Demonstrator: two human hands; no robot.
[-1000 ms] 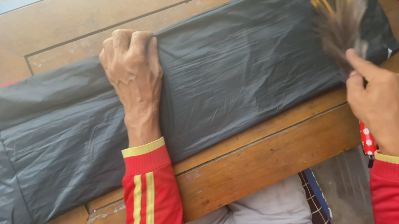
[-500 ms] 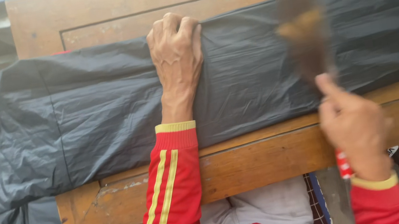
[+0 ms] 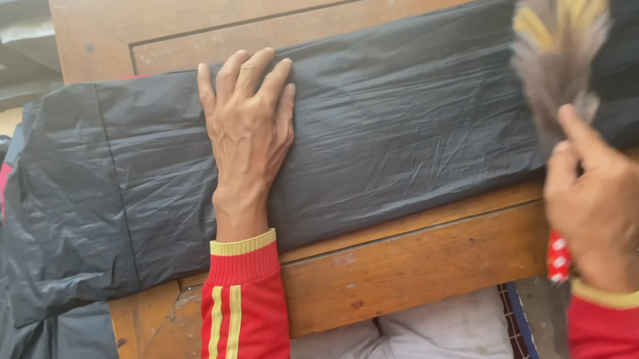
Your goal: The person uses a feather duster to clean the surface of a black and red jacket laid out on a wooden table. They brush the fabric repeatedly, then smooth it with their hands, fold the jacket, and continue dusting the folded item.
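I have one view only, from the camera worn on the head. It looks steeply down and slightly forward, at close range, over the person's lap and onto the wooden table (image 3: 398, 264), whose near edge runs across the lower half of the frame, tilted a little upward to the right. The left hand (image 3: 248, 135) sits near the centre; the right hand (image 3: 599, 203) is at the right edge, partly cropped below. The table's far side runs out of frame at the top. No second view is available, so I record no shared area.
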